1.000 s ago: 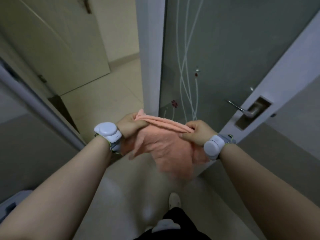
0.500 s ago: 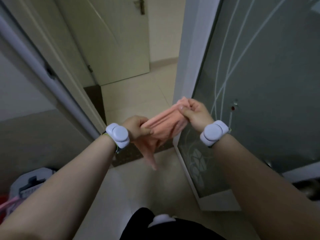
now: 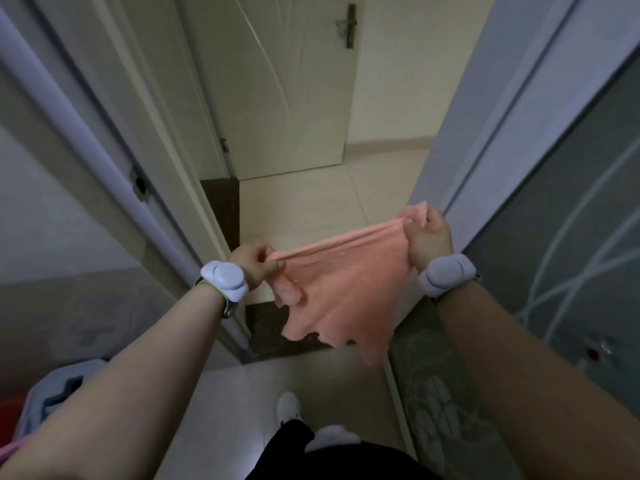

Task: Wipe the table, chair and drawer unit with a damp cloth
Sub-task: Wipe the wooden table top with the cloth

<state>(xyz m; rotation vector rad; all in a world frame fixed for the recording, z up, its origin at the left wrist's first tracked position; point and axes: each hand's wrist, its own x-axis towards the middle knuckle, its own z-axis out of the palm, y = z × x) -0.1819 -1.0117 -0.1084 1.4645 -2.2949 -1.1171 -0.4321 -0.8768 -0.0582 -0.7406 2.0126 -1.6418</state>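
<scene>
left hand (image 3: 258,263) and right hand (image 3: 427,239) pinching pink cloth (image 3: 346,289) taut | risk: dangling edge snagging glass door (image 3: 571,237) on right

Narrow doorway (image 3: 273,336) lay open ahead
Door frame (image 3: 104,157) left, glass door (image 3: 575,258) right hemmed it; tiled floor (image 3: 311,209) ran free to the far wooden door (image 3: 277,84).

This looks like a home hallway. A cream door (image 3: 277,98) with a metal handle (image 3: 349,26) stands at 12 o'clock, a frosted glass door (image 3: 571,237) at 3 o'clock, pale floor tiles (image 3: 311,209) between.
</scene>
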